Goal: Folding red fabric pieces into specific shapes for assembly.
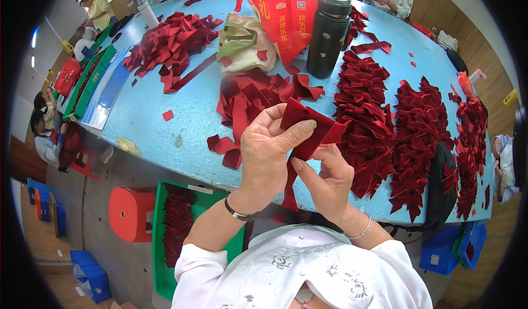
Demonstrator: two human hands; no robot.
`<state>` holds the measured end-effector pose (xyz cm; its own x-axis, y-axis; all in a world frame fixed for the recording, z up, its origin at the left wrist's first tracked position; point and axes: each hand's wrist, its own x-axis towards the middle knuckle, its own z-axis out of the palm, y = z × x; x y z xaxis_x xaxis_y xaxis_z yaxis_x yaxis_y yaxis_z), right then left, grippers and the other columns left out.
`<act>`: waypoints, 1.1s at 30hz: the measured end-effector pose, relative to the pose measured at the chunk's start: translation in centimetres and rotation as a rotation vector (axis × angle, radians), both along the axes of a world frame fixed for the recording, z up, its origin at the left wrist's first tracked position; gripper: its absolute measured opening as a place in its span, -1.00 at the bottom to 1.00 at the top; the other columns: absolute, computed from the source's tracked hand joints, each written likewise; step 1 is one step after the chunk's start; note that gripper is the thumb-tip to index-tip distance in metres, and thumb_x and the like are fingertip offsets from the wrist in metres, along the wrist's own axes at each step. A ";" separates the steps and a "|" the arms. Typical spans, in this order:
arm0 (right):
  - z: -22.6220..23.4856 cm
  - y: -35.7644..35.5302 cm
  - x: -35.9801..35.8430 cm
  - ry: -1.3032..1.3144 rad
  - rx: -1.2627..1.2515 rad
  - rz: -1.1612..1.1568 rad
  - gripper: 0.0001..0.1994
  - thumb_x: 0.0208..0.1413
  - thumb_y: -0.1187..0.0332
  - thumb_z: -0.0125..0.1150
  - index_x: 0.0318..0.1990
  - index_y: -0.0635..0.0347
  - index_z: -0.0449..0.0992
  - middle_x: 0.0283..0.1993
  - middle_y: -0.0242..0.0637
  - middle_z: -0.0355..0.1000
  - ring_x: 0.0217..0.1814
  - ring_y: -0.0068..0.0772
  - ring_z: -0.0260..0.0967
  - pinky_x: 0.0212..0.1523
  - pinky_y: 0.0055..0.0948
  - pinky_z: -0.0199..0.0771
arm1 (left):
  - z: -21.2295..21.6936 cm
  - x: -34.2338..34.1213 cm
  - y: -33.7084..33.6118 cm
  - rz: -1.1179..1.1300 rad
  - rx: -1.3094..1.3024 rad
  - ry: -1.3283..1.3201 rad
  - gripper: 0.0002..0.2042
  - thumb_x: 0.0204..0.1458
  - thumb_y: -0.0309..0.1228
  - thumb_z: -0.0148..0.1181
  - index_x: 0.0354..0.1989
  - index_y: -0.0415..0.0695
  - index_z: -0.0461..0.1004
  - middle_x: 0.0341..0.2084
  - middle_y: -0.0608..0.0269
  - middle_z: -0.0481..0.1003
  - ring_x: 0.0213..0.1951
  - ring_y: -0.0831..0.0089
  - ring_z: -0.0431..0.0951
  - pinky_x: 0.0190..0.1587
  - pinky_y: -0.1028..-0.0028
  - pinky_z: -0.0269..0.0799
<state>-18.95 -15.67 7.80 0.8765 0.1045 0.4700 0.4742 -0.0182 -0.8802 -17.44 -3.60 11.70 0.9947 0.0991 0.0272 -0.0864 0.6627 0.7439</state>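
A dark red velvety ribbon (312,135) is folded over itself between my hands, above the near edge of the table, with one tail hanging down. My left hand (263,157) is closed on the upper part, its thumb pressed flat along the fold. Lower down, my right hand (330,182) pinches the ribbon between thumb and fingers. Behind my left hand lies a loose heap of cut red ribbon pieces (250,97). To the right of my hands, folded red ribbon bows (360,119) lie in a long, dense row, with another such row (415,138) beside it.
On the light blue table (192,135) stand a dark thermos (328,36), a red bag (283,17) and a cream bag (247,47). Another ribbon heap (173,42) lies far left. Below the edge are a green crate (159,254) and a red stool (129,214). Several people sit around.
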 end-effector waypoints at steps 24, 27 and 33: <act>-1.8 -1.9 0.6 0.509 0.488 0.320 -0.91 0.04 0.61 0.21 -0.28 0.38 0.49 -0.34 -0.24 0.50 -0.25 -0.45 0.49 -0.17 -0.48 0.49 | -0.7 0.4 0.0 -0.003 0.068 0.022 -0.59 -0.10 -0.60 0.34 -0.06 -0.34 0.32 -0.29 0.15 0.57 -0.29 0.53 0.57 -0.22 0.60 0.49; -1.5 -1.8 0.6 0.504 0.422 0.334 -0.91 0.06 0.59 0.19 -0.27 0.40 0.49 -0.34 -0.24 0.50 -0.19 -0.42 0.50 -0.10 -0.43 0.51 | -0.7 0.4 0.0 -0.015 0.067 0.047 -0.59 -0.10 -0.60 0.34 -0.06 -0.34 0.32 -0.28 0.15 0.57 -0.29 0.52 0.57 -0.23 0.60 0.50; -1.5 -1.1 0.4 0.398 0.333 0.292 -0.87 0.01 0.59 0.26 -0.26 0.43 0.51 -0.29 -0.26 0.51 -0.20 -0.54 0.45 -0.17 -0.52 0.47 | -0.5 0.4 -0.2 -0.020 0.044 0.057 -0.59 -0.10 -0.60 0.34 -0.07 -0.34 0.33 -0.29 0.15 0.57 -0.29 0.50 0.58 -0.25 0.60 0.52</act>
<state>-18.53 -16.72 6.31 0.9493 0.2706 0.1600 0.0505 0.3711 -0.9272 -17.06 -3.76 11.18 0.9965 0.0795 -0.0261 -0.0300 0.6300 0.7760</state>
